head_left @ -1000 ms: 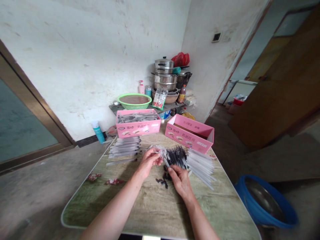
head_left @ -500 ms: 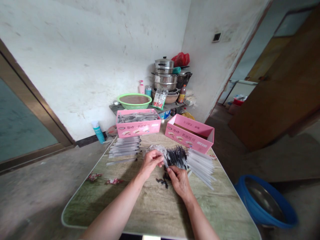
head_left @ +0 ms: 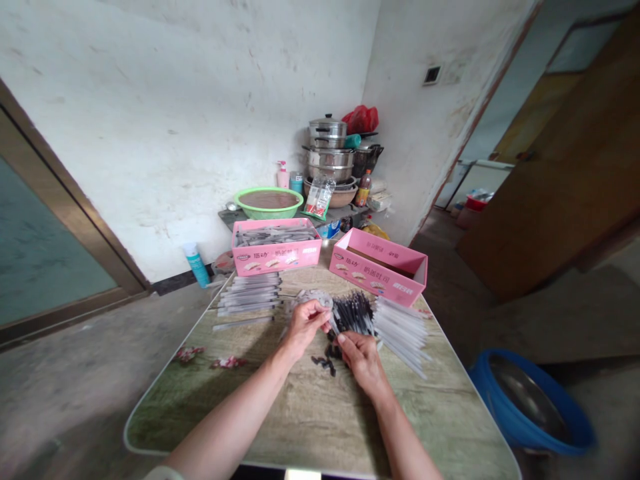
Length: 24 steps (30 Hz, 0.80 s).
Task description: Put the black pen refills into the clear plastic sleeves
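My left hand is closed in a pinch at the upper end of a thin pale tube. Thumb and fingers of my right hand grip its lower end, so the tube slants between both hands. Just beyond them lies a bunch of black-ended thin sticks. Small black pieces are scattered beside my right hand. A heap of small greyish translucent pieces sits behind my left hand, which partly hides it. Long translucent tubes lie at the right, and dark-tipped ones are laid in rows at the left.
A pink box filled with thin tubes stands at the table's back left. Another pink box stands at the back right. Behind are a green basin and stacked steel pots. A blue tub is right of the table.
Both hands stay close together on the thin tube. My right hand has shifted slightly right and my left hand has tilted a little; the piles and boxes look unchanged.
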### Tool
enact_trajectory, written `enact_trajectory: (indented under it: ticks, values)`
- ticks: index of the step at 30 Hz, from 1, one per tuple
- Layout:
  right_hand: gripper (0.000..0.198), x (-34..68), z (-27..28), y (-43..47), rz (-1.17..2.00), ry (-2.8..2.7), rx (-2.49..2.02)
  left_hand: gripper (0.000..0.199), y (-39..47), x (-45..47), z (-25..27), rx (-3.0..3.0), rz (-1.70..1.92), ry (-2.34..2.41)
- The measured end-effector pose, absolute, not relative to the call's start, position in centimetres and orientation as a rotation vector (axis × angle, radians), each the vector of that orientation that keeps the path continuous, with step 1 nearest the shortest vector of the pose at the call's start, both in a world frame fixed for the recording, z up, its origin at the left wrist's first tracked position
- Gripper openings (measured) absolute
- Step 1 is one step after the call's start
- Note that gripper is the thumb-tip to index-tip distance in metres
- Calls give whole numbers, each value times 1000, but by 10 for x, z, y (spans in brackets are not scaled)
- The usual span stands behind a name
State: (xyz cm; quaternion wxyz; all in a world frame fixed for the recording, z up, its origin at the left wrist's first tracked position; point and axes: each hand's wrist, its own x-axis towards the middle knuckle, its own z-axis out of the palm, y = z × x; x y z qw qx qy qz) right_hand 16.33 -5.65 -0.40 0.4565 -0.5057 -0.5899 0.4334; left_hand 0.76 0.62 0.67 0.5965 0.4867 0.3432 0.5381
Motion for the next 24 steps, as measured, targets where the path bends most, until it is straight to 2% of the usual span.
enact_trajectory:
  ticks: [5, 14, 18, 24]
  values:
    - [42, 163, -5, -56, 1286, -1244, -1112, 33, 6, 8, 6, 1117, 1253, 755]
    - [41, 155, 1, -57, 1467, -1029, -977, 32, 3, 12, 7, 1093, 1328, 709]
    - [44, 152, 0, -56, 1266, -1205, -1093, 33, 2, 15, 4, 1105, 1403, 791]
    - [47, 147, -4, -56, 653, -1651, -1299, 37, 5, 17, -3, 1041, 1445, 877]
